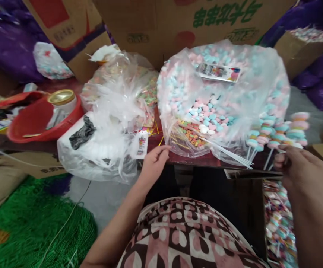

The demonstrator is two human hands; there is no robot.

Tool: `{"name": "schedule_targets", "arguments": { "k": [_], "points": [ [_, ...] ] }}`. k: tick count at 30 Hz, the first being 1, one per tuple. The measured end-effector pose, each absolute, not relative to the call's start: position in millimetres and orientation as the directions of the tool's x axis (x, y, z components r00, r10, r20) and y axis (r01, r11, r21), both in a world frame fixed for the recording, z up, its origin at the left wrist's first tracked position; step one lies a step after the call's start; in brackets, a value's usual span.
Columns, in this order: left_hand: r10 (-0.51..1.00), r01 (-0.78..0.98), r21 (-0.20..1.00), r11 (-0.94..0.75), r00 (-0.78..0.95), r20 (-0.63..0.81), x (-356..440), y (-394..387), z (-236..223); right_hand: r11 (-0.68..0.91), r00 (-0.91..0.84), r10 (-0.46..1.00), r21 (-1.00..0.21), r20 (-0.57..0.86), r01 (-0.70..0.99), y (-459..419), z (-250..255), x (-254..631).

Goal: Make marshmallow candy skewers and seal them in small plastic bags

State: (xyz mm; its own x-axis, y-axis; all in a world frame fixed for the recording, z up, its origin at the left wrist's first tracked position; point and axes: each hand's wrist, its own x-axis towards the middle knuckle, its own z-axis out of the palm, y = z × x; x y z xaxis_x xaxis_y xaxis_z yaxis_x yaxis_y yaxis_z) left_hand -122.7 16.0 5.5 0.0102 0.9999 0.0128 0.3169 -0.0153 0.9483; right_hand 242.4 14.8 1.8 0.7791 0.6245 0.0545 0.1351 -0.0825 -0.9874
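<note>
My right hand (303,171) is closed, its fingertips pinched at the lower end of a marshmallow skewer (298,128) in pastel pink, blue and yellow; the stick is hidden behind the hand. Several more marshmallow skewers (267,130) lie just left of it, their white sticks pointing toward me. At the table's front edge, my left hand (155,160) has thumb and fingers pressed together; whatever is between them cannot be made out. Near it are yellow twist ties (157,128) and a printed label (141,145). A bundle of bare white sticks (231,150) rests between the hands.
A large clear bag of pink, blue and white marshmallows (206,115) lies open, with ring-shaped candies (192,134) at its front. Left stand a white plastic bag (102,145) and a red basin (32,119). Cardboard boxes (161,26) rise behind. Wrapped sweets fill a box (280,219) below.
</note>
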Motion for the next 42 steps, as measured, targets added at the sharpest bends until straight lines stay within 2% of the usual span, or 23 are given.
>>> {"name": "schedule_targets", "arguments": {
  "k": [2, 4, 6, 8, 11, 19, 21, 23, 26, 30, 35, 38, 40, 42],
  "points": [
    [0.975, 0.582, 0.806, -0.111, -0.094, 0.202, -148, 33, 7, 0.090, 0.777, 0.620, -0.993, 0.112, 0.072, 13, 11, 233],
    [0.934, 0.798, 0.592, -0.114, -0.116, 0.337, -170, 49, 4, 0.155, 0.743, 0.652, -0.986, 0.147, 0.059, 10, 23, 219],
    [0.930, 0.911, 0.409, -0.061, -0.097, 0.355, -186, 63, -2, 0.165, 0.685, 0.714, -0.986, 0.144, 0.036, 7, 33, 203],
    [0.943, 0.958, 0.286, -0.016, -0.080, 0.322, -194, 72, -10, 0.169, 0.644, 0.755, -0.986, 0.124, -0.008, 4, 39, 185],
    [0.946, 0.977, 0.214, 0.021, -0.088, 0.312, -198, 80, -20, 0.145, 0.590, 0.805, -0.986, 0.069, -0.083, 2, 38, 159],
    [0.941, 0.957, 0.281, 0.069, -0.156, 0.301, -203, 83, -18, -0.055, 0.183, 0.978, -0.965, -0.105, -0.258, -5, 28, 102],
    [0.929, 0.941, 0.340, 0.004, -0.129, 0.347, -197, 74, -13, -0.121, 0.064, 0.987, -0.950, -0.145, -0.287, -2, 28, 92],
    [0.919, 0.894, 0.429, -0.128, -0.055, 0.390, -183, 60, -8, -0.178, -0.018, 0.983, -0.936, -0.181, -0.304, 3, 27, 84],
    [0.896, 0.771, 0.520, -0.368, 0.145, 0.420, -157, 39, -3, -0.232, -0.048, 0.972, -0.909, -0.230, -0.346, 14, 22, 74],
    [0.828, 0.663, 0.508, -0.550, 0.355, 0.433, -130, 23, -3, -0.324, -0.051, 0.942, -0.854, -0.333, -0.406, 25, 14, 69],
    [0.813, 0.665, 0.478, -0.574, 0.391, 0.432, -116, 22, -4, -0.373, -0.048, 0.924, -0.866, -0.380, -0.334, 23, 10, 69],
    [0.804, 0.665, 0.468, -0.583, 0.386, 0.453, -111, 24, 1, -0.419, -0.114, 0.907, -0.851, -0.405, -0.318, 20, 8, 69],
    [0.829, 0.636, 0.538, -0.554, 0.360, 0.428, -109, 24, 6, -0.392, -0.140, 0.920, -0.856, -0.366, -0.337, 18, 9, 70],
    [0.892, 0.562, 0.692, -0.453, 0.296, 0.343, -108, 24, 9, -0.304, -0.093, 0.952, -0.879, -0.290, -0.368, 17, 10, 72]
  ]
}}
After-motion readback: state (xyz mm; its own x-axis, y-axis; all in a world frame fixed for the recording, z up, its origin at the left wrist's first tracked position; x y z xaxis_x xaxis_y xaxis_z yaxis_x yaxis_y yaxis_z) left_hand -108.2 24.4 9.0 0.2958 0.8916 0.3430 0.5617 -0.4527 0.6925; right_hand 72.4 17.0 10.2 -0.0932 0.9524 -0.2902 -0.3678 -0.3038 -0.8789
